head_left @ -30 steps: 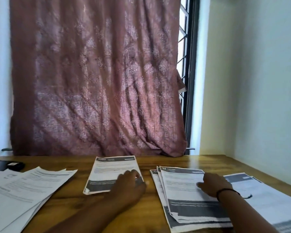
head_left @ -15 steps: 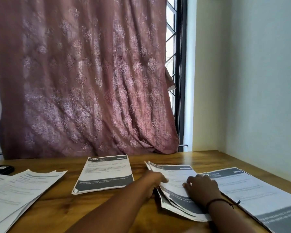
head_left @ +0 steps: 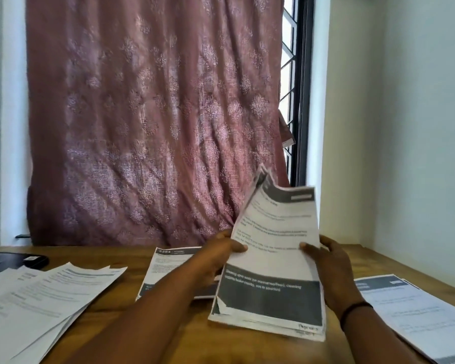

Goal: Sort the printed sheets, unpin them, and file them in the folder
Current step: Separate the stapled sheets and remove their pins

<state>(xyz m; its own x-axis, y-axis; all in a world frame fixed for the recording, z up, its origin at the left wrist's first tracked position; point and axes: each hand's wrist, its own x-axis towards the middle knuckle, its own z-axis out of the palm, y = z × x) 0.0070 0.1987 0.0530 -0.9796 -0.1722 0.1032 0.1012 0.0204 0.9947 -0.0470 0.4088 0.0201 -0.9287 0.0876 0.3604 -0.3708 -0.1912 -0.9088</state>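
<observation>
A bundle of printed sheets (head_left: 273, 261) is held tilted up above the table (head_left: 168, 334) right of centre, the left hand (head_left: 218, 261) gripping its left edge with the thumb on the front and the right hand (head_left: 329, 269) gripping its right edge likewise. Other sets lie flat around it: one stack (head_left: 168, 269) just behind the left arm, a fanned pile (head_left: 42, 295) at near left, another pile (head_left: 420, 311) at near right. The bundle's lower corners are splayed, so a loose grip could let pages slip out and mix with the sorted piles.

white sheets (head_left: 273, 258) with dark grey bands between the hands; beyond them a dusty-pink curtain (head_left: 153, 114) with pale floral motifs; brown wood table (head_left: 153, 332) below.
</observation>
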